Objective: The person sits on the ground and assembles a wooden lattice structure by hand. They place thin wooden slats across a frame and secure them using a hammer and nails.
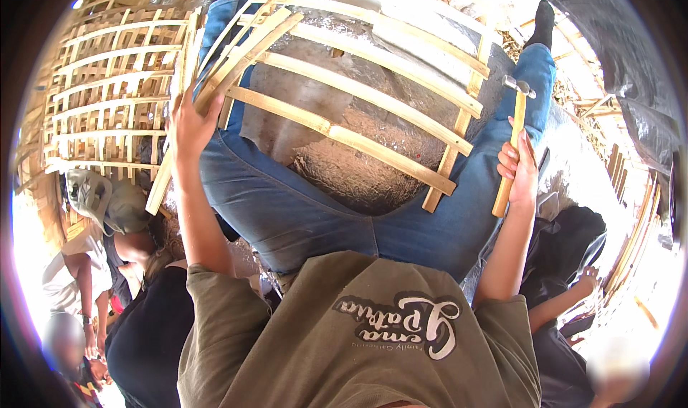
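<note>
- Pale yellow wooden slats, four long ones, form one open slatted frame across the rough grey-and-brown surface between the legs; the lowest slat runs above that surface's near edge.
- One pale wooden crosspiece joins the four slats near their right ends, toward the surface's right edge. A second shows in part under the lowest slat's left end.
- One left hand, at the left edge of the surface, has its fingers closed round one bundle of loose, narrow wooden strips. The strips overlap, so I cannot tell their number; they fan out above the hand, over the frame's upper left corner, and at least one pokes out below.
- One right hand, just beyond the surface's right edge, has its fingers wrapped round the handle of one hammer with a light wooden shaft and a silvery metal head. It is upright, head up, over the right leg and just right of the frame.
- Two legs in blue denim jeans spread along the left and right edges, with two dark socks at their far ends.
- One pale lattice stack of crossed wooden strips stands left of the left hand; how many panels it contains I cannot tell.
</note>
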Available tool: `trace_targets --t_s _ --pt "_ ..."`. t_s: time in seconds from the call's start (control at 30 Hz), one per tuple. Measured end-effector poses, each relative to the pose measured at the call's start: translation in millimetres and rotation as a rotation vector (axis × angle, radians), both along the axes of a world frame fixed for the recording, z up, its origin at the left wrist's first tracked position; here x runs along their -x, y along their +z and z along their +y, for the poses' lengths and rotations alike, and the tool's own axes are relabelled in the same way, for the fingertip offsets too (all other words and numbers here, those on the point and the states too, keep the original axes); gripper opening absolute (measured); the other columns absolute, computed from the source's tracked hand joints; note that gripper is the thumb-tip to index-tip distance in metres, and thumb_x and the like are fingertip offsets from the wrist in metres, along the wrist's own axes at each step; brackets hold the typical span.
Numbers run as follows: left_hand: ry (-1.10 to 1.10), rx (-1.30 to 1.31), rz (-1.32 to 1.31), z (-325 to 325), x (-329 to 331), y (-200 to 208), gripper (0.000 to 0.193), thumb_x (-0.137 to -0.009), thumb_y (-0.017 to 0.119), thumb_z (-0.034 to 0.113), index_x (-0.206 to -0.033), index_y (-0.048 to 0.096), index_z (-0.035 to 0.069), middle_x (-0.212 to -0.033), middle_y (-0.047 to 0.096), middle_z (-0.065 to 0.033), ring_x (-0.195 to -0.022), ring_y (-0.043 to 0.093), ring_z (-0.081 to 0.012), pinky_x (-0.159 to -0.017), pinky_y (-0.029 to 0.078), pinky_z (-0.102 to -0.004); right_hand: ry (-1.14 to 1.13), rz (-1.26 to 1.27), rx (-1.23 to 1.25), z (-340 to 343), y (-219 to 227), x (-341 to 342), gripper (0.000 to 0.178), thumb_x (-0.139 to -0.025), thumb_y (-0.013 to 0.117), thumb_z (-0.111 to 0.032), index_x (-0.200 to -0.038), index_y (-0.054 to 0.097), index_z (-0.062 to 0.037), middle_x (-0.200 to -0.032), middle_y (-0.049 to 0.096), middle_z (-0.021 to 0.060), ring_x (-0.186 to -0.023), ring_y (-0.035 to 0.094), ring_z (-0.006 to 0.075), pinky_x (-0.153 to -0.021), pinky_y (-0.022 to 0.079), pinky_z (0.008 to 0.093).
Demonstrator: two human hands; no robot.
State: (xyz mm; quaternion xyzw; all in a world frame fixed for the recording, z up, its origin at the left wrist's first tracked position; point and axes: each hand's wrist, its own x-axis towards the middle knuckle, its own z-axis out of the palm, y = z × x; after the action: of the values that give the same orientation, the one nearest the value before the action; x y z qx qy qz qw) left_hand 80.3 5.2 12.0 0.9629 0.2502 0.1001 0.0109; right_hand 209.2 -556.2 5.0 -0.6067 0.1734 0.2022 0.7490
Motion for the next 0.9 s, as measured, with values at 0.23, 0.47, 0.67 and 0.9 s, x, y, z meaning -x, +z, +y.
trace_targets --t_s 0.23,0.47,0.67,0.9 --pt "-0.086 0.121 -0.121 21.4 29.9 -12.0 0.04 -0.088 0.076 0.028 -0.113 0.068 -0.001 -0.106 0.068 -0.0202 -0.098 0.066 -0.0379 -0.086 0.051 -0.0433 -0.008 -0.003 0.021 -0.5 -1.9 0.9 0.049 -0.105 0.053 -0.037 -0.145 0.046 -0.0104 -0.072 0.034 -0.0067 -0.052 0.029 -0.0005 -0.043 0.025 0.0153" --pt "-0.076 0.134 -0.187 26.7 30.7 15.6 0.028 -0.092 0.07 0.023 -0.103 0.069 -0.003 -0.093 0.067 -0.0186 -0.085 0.067 -0.0376 -0.077 0.052 -0.0414 -0.048 -0.005 0.031 0.2 -3.1 2.2 0.047 -0.105 0.054 -0.037 -0.143 0.048 -0.0114 -0.072 0.035 -0.0067 -0.052 0.03 -0.0001 -0.043 0.025 0.0156" --pt "-0.112 0.158 -0.132 41.7 40.5 24.1 0.02 -0.098 0.061 0.017 -0.095 0.064 -0.003 -0.084 0.062 -0.0206 -0.072 0.061 -0.0378 -0.067 0.047 -0.044 -0.031 -0.011 0.036 0.2 -1.8 2.6 0.046 -0.104 0.054 -0.037 -0.142 0.049 -0.0107 -0.073 0.035 -0.0063 -0.052 0.03 0.0 -0.044 0.025 0.0156" --pt "-0.001 0.106 -0.324 58.2 52.0 2.1 0.021 -0.099 0.059 0.02 -0.103 0.069 0.002 -0.085 0.069 -0.0134 -0.069 0.07 -0.025 -0.064 0.053 -0.0358 -0.031 -0.002 0.066 -0.6 -5.1 2.3 0.051 -0.104 0.053 -0.04 -0.146 0.046 -0.0116 -0.073 0.034 -0.0071 -0.053 0.028 -0.0009 -0.043 0.024 0.0142"
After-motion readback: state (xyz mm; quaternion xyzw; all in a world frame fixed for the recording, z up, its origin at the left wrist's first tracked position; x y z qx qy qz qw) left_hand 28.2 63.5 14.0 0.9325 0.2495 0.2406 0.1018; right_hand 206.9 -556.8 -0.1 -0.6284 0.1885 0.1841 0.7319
